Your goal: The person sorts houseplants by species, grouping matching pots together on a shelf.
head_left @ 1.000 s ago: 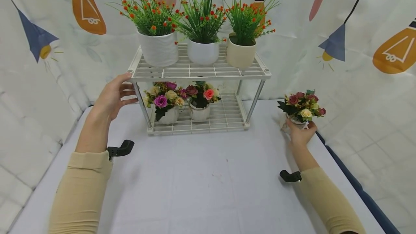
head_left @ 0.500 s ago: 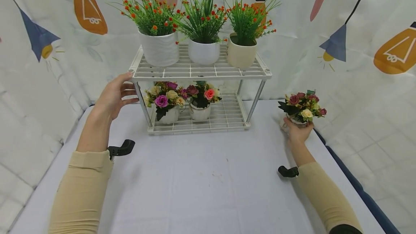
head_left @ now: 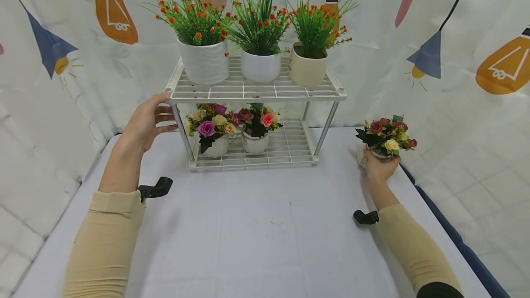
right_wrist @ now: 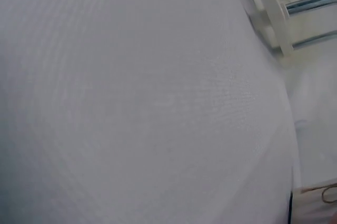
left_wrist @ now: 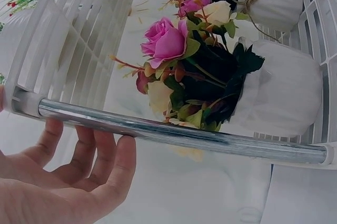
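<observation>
My left hand (head_left: 142, 121) touches the upper left corner of a white two-tier wire rack (head_left: 256, 92). In the left wrist view, its loosely bent fingers (left_wrist: 118, 168) rest against the outside of the metal post (left_wrist: 174, 132). By the table's right edge, my right hand (head_left: 382, 169) grips a small white pot of artificial flowers (head_left: 385, 137), with dark pink and cream blooms. Whether its base touches the table is hidden. The right wrist view catches only a sliver of that pot (right_wrist: 311, 205), with twine on it.
Three pots with grassy orange-flowered plants, white (head_left: 204, 63), white (head_left: 260, 65) and cream (head_left: 307, 68), stand on the top shelf. Two small flower pots, one with purple roses (head_left: 215, 146) and one with a coral rose (head_left: 255, 144), occupy the lower shelf's left and middle. A white cloth (head_left: 248, 224) covers the table.
The fingers of my right hand have closed in round the pot, and its forearm has shifted slightly left. My left hand, the rack and the other plants stay as they were.
</observation>
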Available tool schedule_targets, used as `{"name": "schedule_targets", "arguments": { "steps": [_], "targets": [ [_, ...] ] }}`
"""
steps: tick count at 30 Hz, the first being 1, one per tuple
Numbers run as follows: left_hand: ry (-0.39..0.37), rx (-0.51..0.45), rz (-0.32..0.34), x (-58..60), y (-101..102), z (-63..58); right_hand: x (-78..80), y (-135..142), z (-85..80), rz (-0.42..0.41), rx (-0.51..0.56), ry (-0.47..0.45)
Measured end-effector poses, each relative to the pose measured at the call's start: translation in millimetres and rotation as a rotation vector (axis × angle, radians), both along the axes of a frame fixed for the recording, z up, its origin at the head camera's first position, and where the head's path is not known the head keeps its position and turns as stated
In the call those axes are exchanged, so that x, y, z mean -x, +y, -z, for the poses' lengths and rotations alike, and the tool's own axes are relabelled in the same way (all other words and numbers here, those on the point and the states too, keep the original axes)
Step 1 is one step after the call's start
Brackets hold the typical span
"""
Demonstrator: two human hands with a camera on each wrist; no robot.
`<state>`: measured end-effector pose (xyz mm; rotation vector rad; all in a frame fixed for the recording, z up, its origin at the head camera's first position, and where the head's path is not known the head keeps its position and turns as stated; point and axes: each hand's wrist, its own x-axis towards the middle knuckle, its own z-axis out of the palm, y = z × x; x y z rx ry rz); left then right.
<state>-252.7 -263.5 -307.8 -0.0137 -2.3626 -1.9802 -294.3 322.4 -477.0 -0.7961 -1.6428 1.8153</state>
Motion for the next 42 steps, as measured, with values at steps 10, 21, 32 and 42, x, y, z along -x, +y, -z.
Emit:
{"name": "schedule_targets", "arguments": {
  "steps": [10,21,32,42],
  "targets": [
    [-0.003,0.012,0.000,0.8,0,0.0,-16.2,-8,-6.4,-0.046,-0.040,-0.074],
    [0.001,0.011,0.004,-0.8,-1,-0.3,-35.8,-29,-29.5,-0.102,0.053,0.044],
    [0.005,0.010,0.002,-1.0,0,-0.8,-65.5,-59,-51.4,-0.182,0.101,0.092],
    [0.003,0.010,0.002,-0.6,-1,0.2,-91.4,-86,-69.4,-0.339,0.070,0.120]
  ]
}}
